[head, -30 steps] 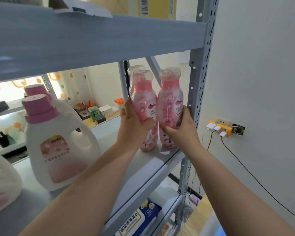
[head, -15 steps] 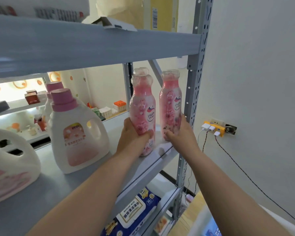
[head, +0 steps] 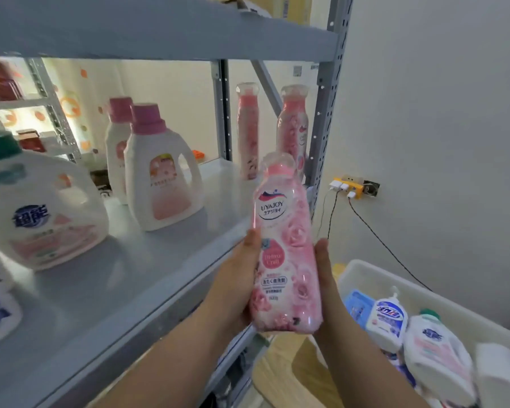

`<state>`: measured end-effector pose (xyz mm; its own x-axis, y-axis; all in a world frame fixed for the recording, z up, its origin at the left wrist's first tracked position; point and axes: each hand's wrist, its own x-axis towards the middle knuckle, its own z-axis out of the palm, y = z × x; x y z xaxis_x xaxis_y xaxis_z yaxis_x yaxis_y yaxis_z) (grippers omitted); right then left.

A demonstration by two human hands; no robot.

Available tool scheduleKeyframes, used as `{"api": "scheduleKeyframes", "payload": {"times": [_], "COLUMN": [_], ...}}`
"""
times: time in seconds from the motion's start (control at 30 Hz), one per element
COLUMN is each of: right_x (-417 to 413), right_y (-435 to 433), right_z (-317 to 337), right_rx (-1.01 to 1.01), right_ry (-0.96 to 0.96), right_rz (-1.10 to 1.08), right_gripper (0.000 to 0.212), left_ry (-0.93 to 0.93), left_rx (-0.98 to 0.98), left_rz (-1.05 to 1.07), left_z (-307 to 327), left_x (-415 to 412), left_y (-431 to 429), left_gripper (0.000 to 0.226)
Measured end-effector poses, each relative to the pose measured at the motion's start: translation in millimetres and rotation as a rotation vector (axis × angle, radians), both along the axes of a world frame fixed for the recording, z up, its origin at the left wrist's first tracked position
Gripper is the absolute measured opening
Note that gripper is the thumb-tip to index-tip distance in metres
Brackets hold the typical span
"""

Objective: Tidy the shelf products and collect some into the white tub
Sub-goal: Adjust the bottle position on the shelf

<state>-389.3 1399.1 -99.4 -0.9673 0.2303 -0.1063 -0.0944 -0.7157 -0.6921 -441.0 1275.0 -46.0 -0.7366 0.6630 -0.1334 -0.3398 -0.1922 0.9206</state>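
I hold a pink UYAJOY bottle [head: 283,248] upright in front of the grey shelf [head: 147,278], off its front edge. My left hand [head: 233,284] grips its left side and my right hand [head: 326,287] wraps its right side and back. Two more pink bottles [head: 248,131] [head: 293,128] stand at the shelf's far right end. The white tub [head: 442,304] sits low at the right, with several bottles and packs in it, among them a white pump bottle [head: 387,322].
White detergent jugs with pink caps [head: 159,169] [head: 117,145] and a green-capped jug [head: 39,207] stand on the shelf. The shelf post [head: 327,113] rises beside the bottles. A yellow power strip [head: 349,187] with cables hangs on the right wall.
One pink bottle has come off the shelf toward me, now held in both hands. My right hand left the other bottle. The view dropped and the tub came into sight.
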Motion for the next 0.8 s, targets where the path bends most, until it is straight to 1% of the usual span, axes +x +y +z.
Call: {"api": "scheduleKeyframes", "payload": {"times": [0.03,0.07,0.1,0.17,0.2,0.23,0.27,0.33,0.37,0.43,0.47,0.53,0.57,0.6,0.67,0.73,0.8], "right_x": [11.1,20.1,31.2,55.3,65.6,76.8,86.7,104.6,110.4,115.5,117.0,120.9,123.5,126.6,131.9,136.0,142.6], "right_y": [-12.7,-22.5,-31.3,-48.1,-55.0,-64.5,-69.6,-76.6,-78.2,-79.3,-78.3,-74.7,-71.1,-68.2,-63.1,-55.4,-45.5], "right_z": [-5.1,-13.8,-26.2,-44.7,-52.4,-55.6,-60.6,-64.9,-66.1,-68.5,-72.8,-80.0,-83.5,-83.6,-82.7,-84.7,-84.2], "right_rx": [0.002,0.045,0.032,-0.139,-0.160,-0.122,-0.077,-0.021,0.003,0.101,0.165,0.295,0.317,0.308,0.310,0.325,0.275], "right_ry": [-0.010,-0.050,-0.047,0.026,0.010,-0.041,-0.089,-0.086,-0.096,-0.164,-0.182,-0.256,-0.273,-0.265,-0.249,-0.273,-0.263], "right_rz": [-0.023,-0.064,-0.088,-0.085,-0.110,-0.124,-0.159,-0.187,-0.189,-0.143,-0.137,-0.204,-0.216,-0.209,-0.173,-0.124,-0.082], "right_gripper": [0.106,0.116,0.116,0.094,0.098,0.107,0.108,0.079,0.074,0.088,0.090,0.077,0.068,0.060,0.050,0.048,0.046], "left_ry": [-0.055,-0.050,0.029,0.318,0.474,0.580,0.601,0.541,0.514,0.426,0.377,0.357,0.367,0.382,0.403,0.367,0.284], "left_rx": [-0.001,-0.029,-0.077,-0.201,-0.272,-0.323,-0.340,-0.336,-0.306,-0.239,-0.231,-0.296,-0.348,-0.393,-0.424,-0.378,-0.313], "left_rz": [-0.024,-0.028,-0.026,-0.007,0.028,0.053,0.079,0.067,0.038,-0.060,-0.136,-0.238,-0.246,-0.220,-0.136,-0.101,-0.071], "left_z": [-9.1,-19.8,-32.9,-59.8,-72.8,-86.5,-99.5,-118.3,-124.6,-136.6,-143.3,-157.3,-162.0,-165.2,-167.0,-169.8,-167.1], "left_x": [12.4,23.6,33.1,49.6,56.8,62.9,69.5,83.7,91.2,102.7,106.6,110.7,112.2,113.9,120.6,130.3,146.9], "left_y": [-8.9,-17.5,-25.8,-43.2,-51.6,-58.1,-64.4,-73.0,-76.4,-83.6,-87.1,-92.1,-93.4,-93.8,-91.7,-87.7,-79.9], "left_gripper": [0.044,0.039,0.034,0.026,0.026,0.026,0.027,0.031,0.037,0.054,0.067,0.091,0.095,0.091,0.073,0.062,0.052]}}
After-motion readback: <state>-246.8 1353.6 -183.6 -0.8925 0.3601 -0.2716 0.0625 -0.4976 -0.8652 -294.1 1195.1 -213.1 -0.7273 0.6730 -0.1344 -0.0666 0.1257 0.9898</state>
